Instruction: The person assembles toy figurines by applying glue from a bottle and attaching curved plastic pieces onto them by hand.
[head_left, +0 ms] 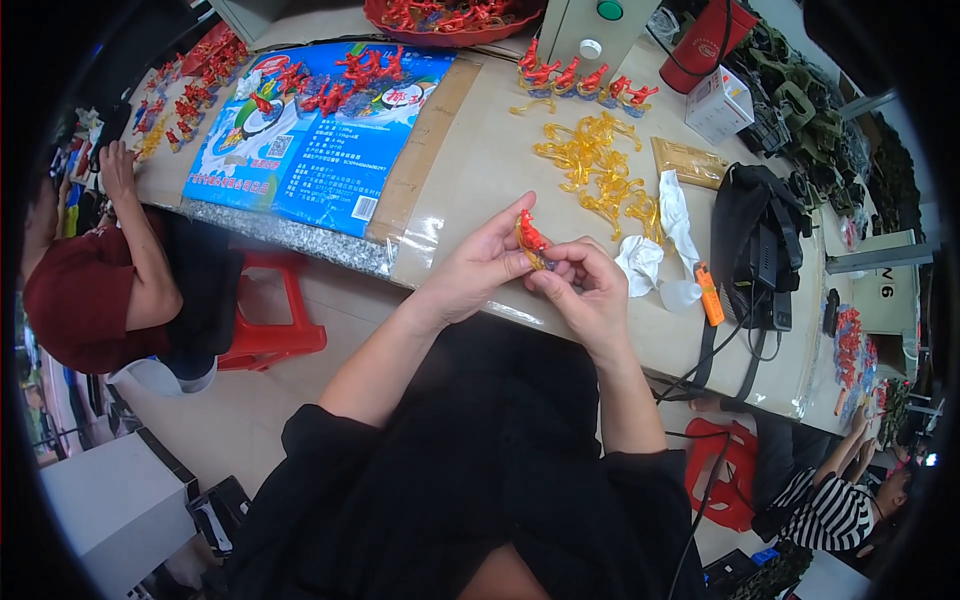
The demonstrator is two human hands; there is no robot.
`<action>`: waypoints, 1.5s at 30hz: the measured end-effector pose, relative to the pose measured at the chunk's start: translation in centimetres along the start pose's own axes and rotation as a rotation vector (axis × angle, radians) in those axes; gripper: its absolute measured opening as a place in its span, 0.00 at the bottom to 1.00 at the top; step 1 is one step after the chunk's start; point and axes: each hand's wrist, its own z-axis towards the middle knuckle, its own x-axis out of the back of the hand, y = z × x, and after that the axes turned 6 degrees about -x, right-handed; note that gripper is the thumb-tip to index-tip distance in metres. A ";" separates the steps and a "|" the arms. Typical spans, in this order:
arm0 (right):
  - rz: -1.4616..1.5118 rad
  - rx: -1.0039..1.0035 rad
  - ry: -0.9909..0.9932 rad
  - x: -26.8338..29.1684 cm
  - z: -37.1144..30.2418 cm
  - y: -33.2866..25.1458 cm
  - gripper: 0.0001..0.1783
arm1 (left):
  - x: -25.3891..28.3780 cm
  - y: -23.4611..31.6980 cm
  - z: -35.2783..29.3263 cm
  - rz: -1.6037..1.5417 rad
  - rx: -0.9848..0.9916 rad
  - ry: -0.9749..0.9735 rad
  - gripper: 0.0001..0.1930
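Between my two hands, over the near edge of the table, is a small red plastic figurine [531,234] with a yellow translucent piece along its side and a bluish clear base. My left hand [483,257] holds it from the left, with the thumb against its lower part. My right hand [586,283] pinches at the base from the right, and the fingertips hide part of it. Beyond my hands lies a loose pile of yellow translucent plastic pieces [595,160]. A row of red figurines on bluish bases [592,82] stands farther back.
At the left, a blue printed cardboard sheet [330,150] bears more red figurines. Crumpled white tissue [640,262], an orange-handled tool [709,295] and a black bag [750,225] lie to the right. A red basin [455,35] sits at the back. Co-workers sit on both sides.
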 end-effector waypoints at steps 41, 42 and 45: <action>0.195 -0.200 0.107 -0.2 0.5 -0.3 0.11 | -1.4 -0.2 -0.5 0.090 -0.105 0.131 0.09; 0.193 -0.200 0.107 -0.2 0.5 -0.3 0.11 | -1.5 0.0 -0.6 0.095 -0.111 0.142 0.09; 0.157 -0.185 0.094 -0.2 0.5 -0.4 0.11 | -1.6 0.1 -0.7 0.112 -0.127 0.145 0.09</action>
